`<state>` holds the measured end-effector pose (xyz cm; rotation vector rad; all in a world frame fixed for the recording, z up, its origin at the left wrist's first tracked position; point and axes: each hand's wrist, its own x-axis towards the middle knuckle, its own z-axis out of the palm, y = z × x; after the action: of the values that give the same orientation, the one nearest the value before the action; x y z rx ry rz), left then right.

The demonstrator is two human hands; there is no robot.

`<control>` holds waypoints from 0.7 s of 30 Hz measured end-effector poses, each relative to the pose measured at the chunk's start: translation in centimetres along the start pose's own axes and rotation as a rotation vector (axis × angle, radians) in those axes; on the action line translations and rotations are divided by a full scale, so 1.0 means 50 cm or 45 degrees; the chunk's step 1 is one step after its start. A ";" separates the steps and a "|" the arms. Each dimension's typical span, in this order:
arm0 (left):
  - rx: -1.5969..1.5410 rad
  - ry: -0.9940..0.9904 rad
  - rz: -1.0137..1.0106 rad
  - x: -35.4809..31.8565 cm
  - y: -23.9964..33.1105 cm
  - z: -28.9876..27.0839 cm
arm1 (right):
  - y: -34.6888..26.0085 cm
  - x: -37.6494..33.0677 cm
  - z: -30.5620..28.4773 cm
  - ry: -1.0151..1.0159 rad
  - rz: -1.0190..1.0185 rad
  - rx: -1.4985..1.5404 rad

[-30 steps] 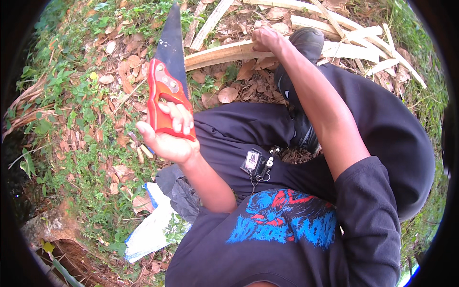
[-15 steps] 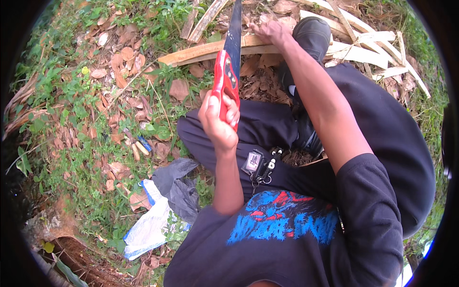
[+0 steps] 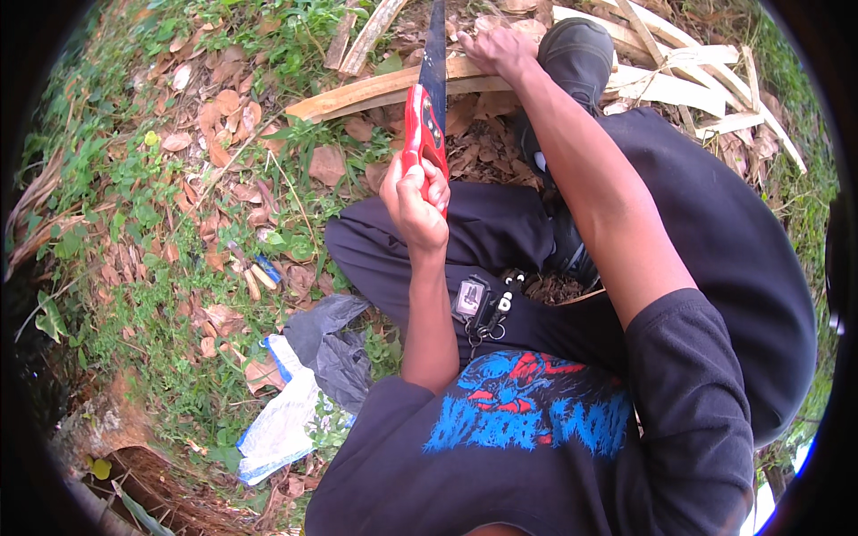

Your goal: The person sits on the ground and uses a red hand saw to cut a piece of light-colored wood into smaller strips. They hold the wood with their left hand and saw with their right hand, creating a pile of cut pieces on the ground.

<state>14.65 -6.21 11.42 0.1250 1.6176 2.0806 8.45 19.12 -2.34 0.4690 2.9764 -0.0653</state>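
Dry brown fallen leaves (image 3: 326, 163) lie scattered over the green grass (image 3: 116, 205) on the ground to my left. A small blue and brown tool (image 3: 255, 271) rests among them. Nearer my knee lie a crumpled grey plastic bag (image 3: 331, 344) and a white and blue woven sack (image 3: 281, 424). Pale split wood slats (image 3: 688, 76) pile up at upper right.

Head-worn fisheye, single view | looks steeply down from above the seated person's chest | near, arm's reach | left hand (image 3: 418, 201) centre, right hand (image 3: 499, 49) at 12 o'clock | grass at 9 o'clock
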 end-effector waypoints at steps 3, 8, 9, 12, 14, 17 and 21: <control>-0.028 0.005 0.002 -0.001 -0.005 -0.002 | -0.002 -0.011 0.001 0.115 0.002 0.038; -0.091 0.029 0.013 -0.005 -0.009 -0.004 | 0.011 0.014 0.028 0.039 -0.036 -0.014; -0.113 0.035 0.022 -0.007 -0.012 -0.009 | 0.008 0.020 0.037 0.057 -0.039 -0.036; -0.143 0.075 0.007 -0.018 -0.012 -0.025 | 0.012 0.036 0.086 0.254 -0.185 -0.091; -0.129 0.015 0.002 -0.022 -0.010 -0.027 | 0.031 0.050 0.138 0.416 -0.227 -0.025; 0.037 -0.037 -0.005 -0.021 -0.007 -0.005 | 0.067 0.080 0.204 0.550 -0.146 0.135; 0.216 -0.120 -0.010 -0.038 -0.011 -0.005 | 0.068 0.079 0.210 0.592 -0.193 0.106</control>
<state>16.42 -7.16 11.29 0.2695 1.7316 1.9005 7.02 22.89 -13.34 0.2981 3.4748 -0.1086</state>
